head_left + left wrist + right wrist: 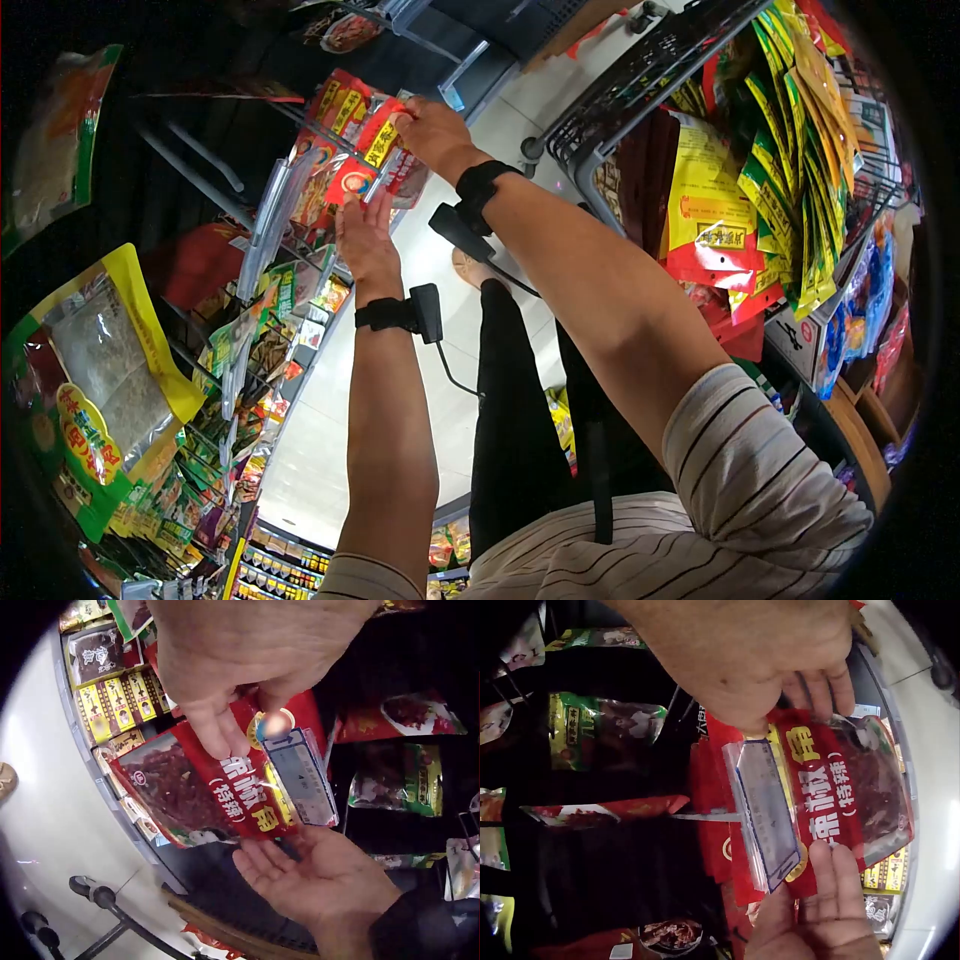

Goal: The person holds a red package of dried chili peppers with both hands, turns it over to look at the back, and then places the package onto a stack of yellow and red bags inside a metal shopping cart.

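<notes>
A red-and-clear packet of dark red chili pieces [176, 780] hangs at a display hook, tilted, with yellow and white lettering. My left hand [370, 240] holds one edge of it; in the left wrist view its straight fingers lie over the packet's front, its thumb by the edge. My right hand [437, 137] grips the opposite edge; in the right wrist view its fingers [817, 694] reach round that edge. A blue-bordered price label [301, 776] in a clear holder at the hook's end overlaps the packet's top. More red packets [709, 795] hang behind it.
Hooks with other packets [604, 731] fill the dark rack. A large yellow-green bag [105, 370] hangs near at left. A black cart [650, 85] heaped with yellow and red packets [715, 200] stands at right. Pale floor [330, 440] lies between.
</notes>
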`<state>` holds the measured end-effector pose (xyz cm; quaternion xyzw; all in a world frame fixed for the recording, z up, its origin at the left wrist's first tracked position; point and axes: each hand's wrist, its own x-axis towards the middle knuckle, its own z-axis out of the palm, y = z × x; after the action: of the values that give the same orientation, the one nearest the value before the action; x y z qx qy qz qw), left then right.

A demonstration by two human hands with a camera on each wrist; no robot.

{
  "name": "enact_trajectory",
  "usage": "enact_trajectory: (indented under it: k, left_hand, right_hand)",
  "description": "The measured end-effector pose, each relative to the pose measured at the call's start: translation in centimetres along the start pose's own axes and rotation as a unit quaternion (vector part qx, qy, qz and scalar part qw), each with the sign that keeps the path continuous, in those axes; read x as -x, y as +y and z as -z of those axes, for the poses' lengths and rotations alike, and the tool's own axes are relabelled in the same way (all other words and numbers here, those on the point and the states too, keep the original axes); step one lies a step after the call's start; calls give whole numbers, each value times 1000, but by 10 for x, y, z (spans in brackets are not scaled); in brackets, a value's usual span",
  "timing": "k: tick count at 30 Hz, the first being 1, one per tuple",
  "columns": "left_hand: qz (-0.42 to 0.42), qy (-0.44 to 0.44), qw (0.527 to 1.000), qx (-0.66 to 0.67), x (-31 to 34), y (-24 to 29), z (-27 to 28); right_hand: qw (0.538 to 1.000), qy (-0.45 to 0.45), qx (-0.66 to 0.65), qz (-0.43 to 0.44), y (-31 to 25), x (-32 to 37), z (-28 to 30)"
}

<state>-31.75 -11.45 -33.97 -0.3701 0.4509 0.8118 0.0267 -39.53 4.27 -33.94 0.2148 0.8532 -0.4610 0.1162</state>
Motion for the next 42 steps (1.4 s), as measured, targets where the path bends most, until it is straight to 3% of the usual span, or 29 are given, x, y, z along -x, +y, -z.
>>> enact_trajectory:
  k: [5, 7, 10, 11, 13, 15, 17, 19, 20, 21, 22, 23, 26, 29, 30, 34, 37, 39, 42]
  left_hand:
    - [5, 3, 1000, 6, 3, 0, -3]
    - [14, -12, 1000, 25, -6, 1, 1]
    - [-12, -43, 999, 30, -17, 2, 2]
    - [-73, -80, 992, -69, -26, 0, 8]
    - [-178, -152, 934, -268, -56, -10, 38]
    - [-265, -211, 825, -452, -64, -7, 49]
    - [-292, -275, 748, -529, -83, -9, 76]
    - [-303, -330, 739, -503, -84, -21, 93]
    - [-120, -348, 890, -270, -58, -14, 80]
    - [40, -286, 957, 17, -31, -6, 67]
    - [26, -190, 980, -58, 9, 10, 33]
    - [21, -182, 978, -102, 37, 17, 18]
    - [33, -158, 963, -214, 97, 32, 6]
    - [35, -157, 952, -262, 144, 33, 12]
    - [32, -159, 949, -269, 159, 32, 16]
    - [48, -155, 931, -328, 229, 33, 26]
    - [51, -149, 927, -341, 272, 35, 33]
    - [55, -141, 922, -357, 300, 40, 32]
    - [53, -133, 922, -359, 331, 48, 31]
  right_hand:
    - [1000, -19, -9, -6, -1, 2, 7]
    - [1000, 18, -21, 3, 2, -1, 1]
    - [997, 53, -59, 16, -1, 5, 4]
    - [995, 62, -74, 19, -3, 11, 8]
    - [995, 56, -82, 19, -11, 28, 17]
    - [985, 43, -163, 43, -9, 48, 27]
    - [983, 58, -145, 100, 3, 67, 23]
    - [979, -13, -198, 43, 16, 89, 12]
    - [966, 30, -243, 87, 16, 107, 11]
    - [965, 52, -239, 96, 11, 126, 15]
    - [973, -24, -230, 23, 1, 142, 31]
    - [968, 3, -237, 79, -2, 159, 38]
    - [966, -114, -227, 42, -33, 208, 105]
    - [936, -110, -305, 136, -30, 239, 153]
    - [951, -71, -243, 176, -22, 244, 167]
    - [971, 1, -159, 178, 18, 259, 238]
    - [980, 44, 13, 192, 51, 271, 289]
    - [962, 63, 154, 217, 69, 283, 314]
    - [958, 6, 242, 155, 99, 291, 330]
